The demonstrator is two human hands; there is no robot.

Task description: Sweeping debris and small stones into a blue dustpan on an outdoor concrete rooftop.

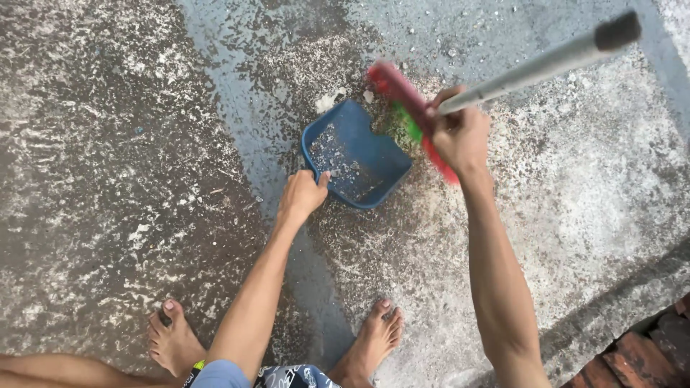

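Left hand (302,195) on blue dustpan (357,154), right hand (460,136) gripping broom (417,118).

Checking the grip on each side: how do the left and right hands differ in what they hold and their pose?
The left hand grips the blue dustpan at its rim, low on the ground; the right hand is wrapped around the broom handle near its red head, raised higher. Both are bare and closed on their tools.

Rough grey concrete floor (129,144), mottled, damp-looking; red bricks (632,356) at lower right corner.

Both arms stretched down and forward, left hand (302,195) curled in a grip, right hand (461,136) fisted — knuckles up
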